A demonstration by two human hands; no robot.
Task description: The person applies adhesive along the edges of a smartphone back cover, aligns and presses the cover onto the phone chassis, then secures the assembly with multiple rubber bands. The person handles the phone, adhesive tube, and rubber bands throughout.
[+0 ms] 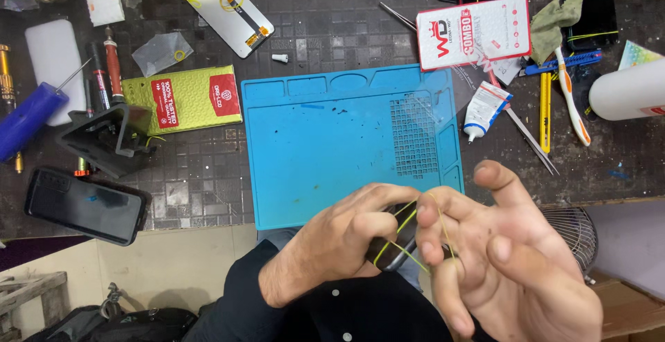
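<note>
Two bare hands at 6 o'clock, held above the near edge of the dark tiled work surface (208,176). Left hand (339,245): clenched around a small dark glossy phone-like slab (393,245), which sits between both hands, just below the blue silicone repair mat (332,148). Right hand (512,266): fingers spread, index and middle hooked into a thin yellow rubber band (409,219) stretched across the dark slab; not closed on the slab itself.

Surroundings:
- Blue silicone repair mat, centre, with tray recesses along its top and a grid of small cells at its right.
- Black smartphone (86,205), 9 o'clock, lying flat, screen up.
- Black angular plastic stand (104,138), just above that phone.
- Yellow-green padded envelope with red label (190,100), 10 o'clock.
- White phone display panel with flex cable (223,10), 11 o'clock.
- Red-and-white printed card packet (474,32), 1 o'clock.
- White glue tube (485,106), beside the mat's right edge.
- Metal tweezers (533,145), 3 o'clock.
- White-and-orange toothbrush (571,96), 2 o'clock.
- Blue-handled screwdriver (31,117), far 9 o'clock.
</note>
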